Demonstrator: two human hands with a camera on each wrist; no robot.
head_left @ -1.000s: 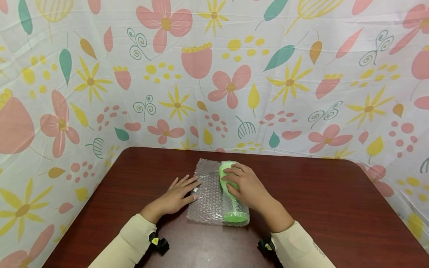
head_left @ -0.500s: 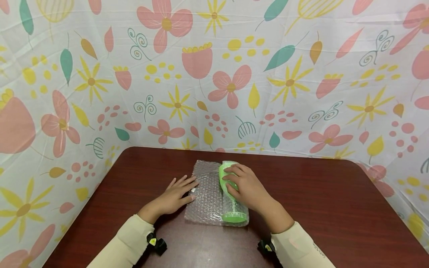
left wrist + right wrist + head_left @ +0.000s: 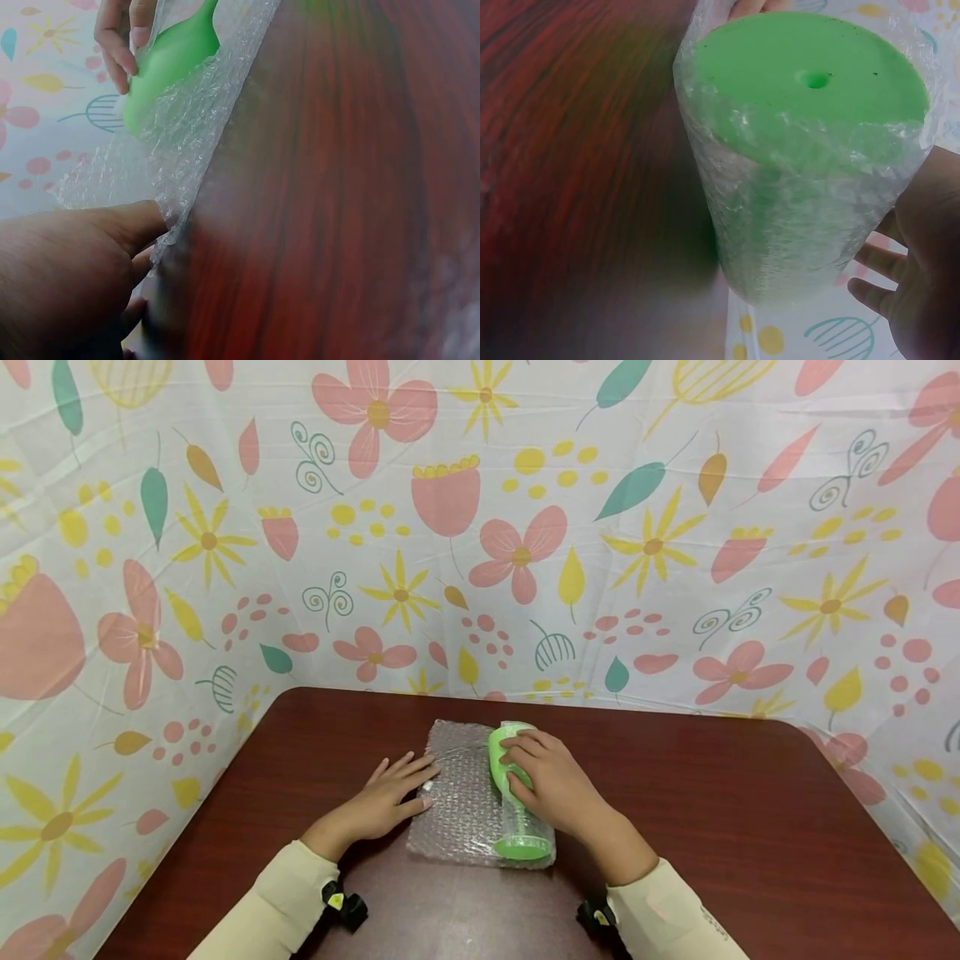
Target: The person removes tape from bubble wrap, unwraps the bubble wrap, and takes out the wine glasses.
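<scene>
A light green goblet (image 3: 522,848) lies on its side on a sheet of bubble wrap (image 3: 459,806), its round base toward me. Part of the wrap is folded over it, while the bowl's left side shows bare green. My right hand (image 3: 555,781) grips the bowl from above through the wrap, fingers curled over it. My left hand (image 3: 375,802) lies with straight fingers on the left edge of the sheet. In the left wrist view the goblet's bowl (image 3: 176,56) narrows to a stem. The right wrist view shows the flat base (image 3: 772,75) with a small hole, wrapped around its side.
The sheet rests on a dark reddish-brown table (image 3: 712,810) with rounded far corners. Behind it hangs a white cloth (image 3: 600,410) printed with flowers and leaves. A small black device (image 3: 347,908) is strapped at the left wrist, another (image 3: 596,914) at the right.
My left hand has moved slightly left, and the wrap's left edge has shifted left with it. The goblet has shifted slightly left under my right hand, which stays nearly in place.
</scene>
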